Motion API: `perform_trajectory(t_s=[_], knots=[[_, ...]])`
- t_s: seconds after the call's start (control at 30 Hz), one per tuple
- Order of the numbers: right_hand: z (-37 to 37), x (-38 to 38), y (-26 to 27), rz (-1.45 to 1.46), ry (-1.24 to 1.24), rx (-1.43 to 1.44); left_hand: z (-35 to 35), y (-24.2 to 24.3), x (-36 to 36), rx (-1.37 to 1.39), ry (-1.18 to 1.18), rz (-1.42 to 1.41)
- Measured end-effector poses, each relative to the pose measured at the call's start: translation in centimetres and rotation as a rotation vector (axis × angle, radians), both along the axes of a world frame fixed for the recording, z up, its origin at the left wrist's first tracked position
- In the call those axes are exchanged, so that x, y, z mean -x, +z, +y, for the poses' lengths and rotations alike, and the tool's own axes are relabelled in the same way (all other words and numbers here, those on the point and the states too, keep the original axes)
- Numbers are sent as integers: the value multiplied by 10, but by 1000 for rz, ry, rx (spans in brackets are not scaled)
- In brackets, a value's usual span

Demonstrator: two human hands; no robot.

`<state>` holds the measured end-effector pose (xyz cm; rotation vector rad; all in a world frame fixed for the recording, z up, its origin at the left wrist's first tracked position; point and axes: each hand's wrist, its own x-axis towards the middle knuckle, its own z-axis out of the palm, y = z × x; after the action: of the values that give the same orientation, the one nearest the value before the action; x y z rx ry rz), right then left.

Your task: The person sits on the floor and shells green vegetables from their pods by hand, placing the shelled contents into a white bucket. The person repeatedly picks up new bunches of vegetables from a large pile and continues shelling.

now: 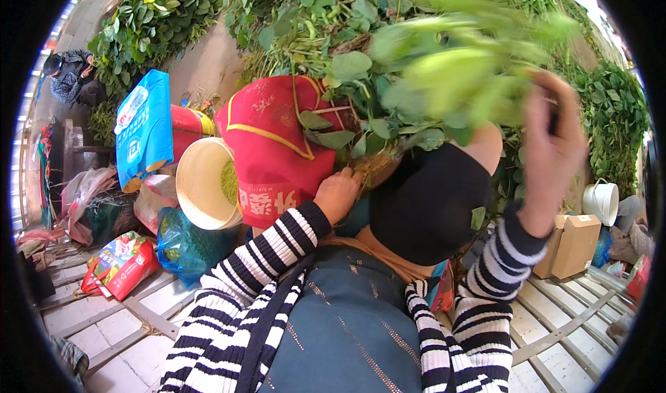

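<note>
Across my lap and the pile before me lie leafy bean plants (351, 66). My left hand (338, 194) is closed at the brownish stem ends (379, 168), beside a red cloth (281, 148) with yellow trim and white writing spread over my left knee. On the right, my right hand (555, 133) is raised with bent fingers against bright green leaves (458, 75). Both that hand and those leaves are motion-blurred, so its grip is unclear. A black cloth (434, 205) covers my right thigh below it.
Left of me stand a cream bucket (200, 185) with small green contents, a blue bag (144, 127), a blue plastic bag (190, 244) and a red printed bag (125, 263). To the right are a cardboard box (572, 244) and a white bucket (601, 200). A person (73, 75) sits far left.
</note>
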<state>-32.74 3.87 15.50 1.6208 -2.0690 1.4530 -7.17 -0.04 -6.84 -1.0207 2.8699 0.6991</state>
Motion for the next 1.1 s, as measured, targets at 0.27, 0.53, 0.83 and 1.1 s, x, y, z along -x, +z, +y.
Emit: perform_trajectory(t_s=[0.27, 0.53, 0.83, 1.1], knots=[[133, 156, 49, 410, -865, 256, 3, -27, 1, -144, -2, -59], [179, 264, 12, 699, -965, -5, -3, -24, 7, -206, -50, -25], [71, 263, -92, 347, -494, -440, -7, -43, 2, -339, -7, -47], [-94, 82, -87, 159, 187, -291, -6, -48, 4, -296, -35, 21]])
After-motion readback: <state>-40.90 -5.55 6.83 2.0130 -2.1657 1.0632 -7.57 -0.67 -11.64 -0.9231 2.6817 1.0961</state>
